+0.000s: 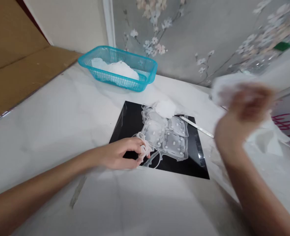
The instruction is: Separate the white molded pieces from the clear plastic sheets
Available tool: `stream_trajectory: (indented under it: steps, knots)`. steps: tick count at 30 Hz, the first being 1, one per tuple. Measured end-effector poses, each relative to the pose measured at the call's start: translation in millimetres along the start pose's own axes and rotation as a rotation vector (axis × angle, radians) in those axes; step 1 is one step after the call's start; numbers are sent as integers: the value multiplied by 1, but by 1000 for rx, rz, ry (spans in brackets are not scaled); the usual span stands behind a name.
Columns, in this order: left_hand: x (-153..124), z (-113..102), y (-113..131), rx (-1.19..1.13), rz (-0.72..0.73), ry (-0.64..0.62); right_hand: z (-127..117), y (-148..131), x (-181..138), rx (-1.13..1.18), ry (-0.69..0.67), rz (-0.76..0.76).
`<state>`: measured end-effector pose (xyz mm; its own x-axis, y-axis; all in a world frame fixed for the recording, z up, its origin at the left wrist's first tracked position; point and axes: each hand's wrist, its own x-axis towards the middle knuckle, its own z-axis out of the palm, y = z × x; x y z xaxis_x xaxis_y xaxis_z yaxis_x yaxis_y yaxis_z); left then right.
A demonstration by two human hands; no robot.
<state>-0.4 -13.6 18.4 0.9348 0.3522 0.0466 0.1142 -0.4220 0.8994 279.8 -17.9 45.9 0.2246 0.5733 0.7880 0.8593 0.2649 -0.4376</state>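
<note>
Two bare hands on my feed, well apart from each other. Left hand (125, 153): low over the near edge of a glossy black sheet (130, 126), thumb and fingers curled round a bunch of translucent loops (145, 148), gripping it as far as I can see; one loop trails onto the sheet beside the fingertips. Right hand (244, 106): raised on the right, heavily motion-blurred. I see a white item (220, 90) against its fingers, but I can't tell what it is or how tightly the fingers close.

Black sheet lies flat on the white tabletop (49, 114), centre of my view. On it, clear squarish panels (175, 144) with rounded corners and pale dots sit next to one another, just right of the left hand. White fluffy wad (165, 108) rests at the far end of those panels. Thin white stick (199, 127) crosses the sheet's right edge, tip near the panels, other end running toward the right forearm.

Behind the sheet, I log a turquoise basket (142, 86) with white material (121, 69) inside. Left: brown cardboard (17, 68). Back: grey wall (196, 36) with blossom print. Right, past the forearm: pale crumpled sheeting (268, 142), details unclear to me.
</note>
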Motion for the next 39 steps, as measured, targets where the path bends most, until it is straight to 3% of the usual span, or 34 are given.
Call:
stream_trajectory:
  steps: [1,2,4,8,11,16,20,22,25,28,31,35,39]
  knots:
    - [1,2,-1,-12,-8,52,15,-7,-14,-16,-294,-83]
    - [1,4,-2,-15,-22,116,28,-13,-27,-4,-450,-126]
    - [3,10,-6,24,-77,297,45,-26,-49,-21,-593,-200]
    - [4,17,-17,169,-255,650,46,-47,-69,-74,-672,-327]
    - [3,16,-20,218,-374,826,38,-56,-71,3,-789,-392]
    - [1,15,-14,203,-355,999,28,-63,-61,-45,-942,-367]
    - [0,14,-14,12,-339,1112,21,-67,-55,-132,-1019,-423]
    - [-1,10,-18,-61,-300,1125,20,-67,-56,-107,-983,-391]
    - [-1,4,-20,-72,-306,1087,22,-66,-59,9,-871,-223]
    - [1,5,-16,51,-371,853,21,-67,-62,167,-654,-116]
    - [3,16,-9,135,-292,594,20,-74,-70,314,-521,-118]
    - [5,27,-7,-53,-232,519,21,-82,-80,358,-566,-94]
    - [6,28,-10,-88,-229,527,23,-83,-77,422,-699,86]
